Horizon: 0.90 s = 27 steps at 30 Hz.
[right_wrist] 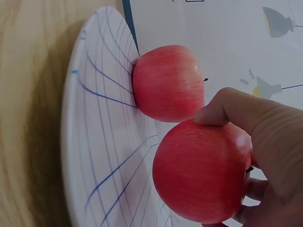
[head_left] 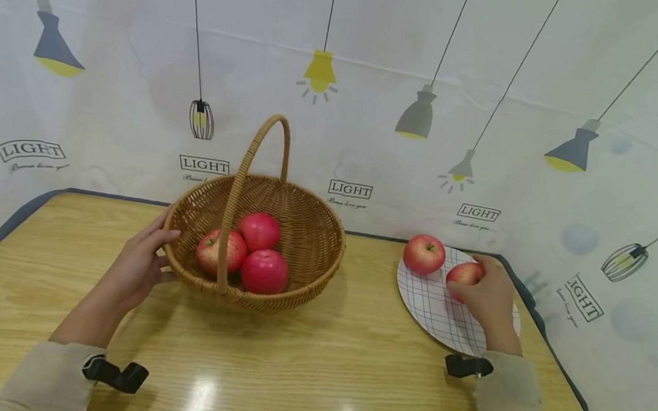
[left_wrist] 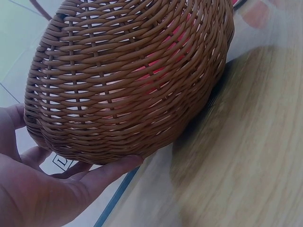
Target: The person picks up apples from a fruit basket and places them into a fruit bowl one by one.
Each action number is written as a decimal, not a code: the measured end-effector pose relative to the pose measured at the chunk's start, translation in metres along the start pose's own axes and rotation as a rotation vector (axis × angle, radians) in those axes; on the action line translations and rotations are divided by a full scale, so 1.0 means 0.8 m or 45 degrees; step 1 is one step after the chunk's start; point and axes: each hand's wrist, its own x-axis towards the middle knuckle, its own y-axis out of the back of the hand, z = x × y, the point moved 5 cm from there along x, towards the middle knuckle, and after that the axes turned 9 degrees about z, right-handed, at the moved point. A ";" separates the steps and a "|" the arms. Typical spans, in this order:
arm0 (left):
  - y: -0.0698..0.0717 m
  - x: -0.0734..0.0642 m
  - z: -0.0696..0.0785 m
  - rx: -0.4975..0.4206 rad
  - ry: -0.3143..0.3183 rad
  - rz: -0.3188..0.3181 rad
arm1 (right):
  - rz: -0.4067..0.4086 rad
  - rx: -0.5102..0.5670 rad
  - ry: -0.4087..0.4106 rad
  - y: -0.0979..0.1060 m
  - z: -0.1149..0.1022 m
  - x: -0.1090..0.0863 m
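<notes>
A brown wicker basket (head_left: pixel 309 242) with a tall arched handle stands at the left of the table, holding three apples (head_left: pixel 264 271). My left hand (head_left: pixel 140 262) grips its left rim, thumb over the edge and fingers along the outside weave (left_wrist: pixel 118 94). Over at the right, my right hand (head_left: pixel 491 296) holds an apple (right_wrist: pixel 201 170) between thumb and fingers, over a white plate (head_left: pixel 435 321) with a blue grid pattern. Another apple (head_left: pixel 424 254) sits on the plate's far left part, its stem showing.
The wooden table (head_left: pixel 294 369) has a dark blue edge (head_left: pixel 117 197) along the back. Right behind it hangs a white cloth (head_left: pixel 370 106) printed with lamps. Black straps with mounts (head_left: pixel 116 374) are worn at both wrists.
</notes>
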 end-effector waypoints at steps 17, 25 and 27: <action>0.001 -0.001 -0.002 0.009 -0.013 -0.017 | -0.091 0.051 -0.077 -0.017 0.018 -0.002; 0.000 -0.001 0.000 -0.002 -0.015 -0.015 | -0.102 0.027 -0.112 -0.021 0.020 -0.001; 0.000 0.000 0.000 -0.003 -0.015 -0.016 | -0.117 0.015 -0.121 -0.021 0.022 -0.002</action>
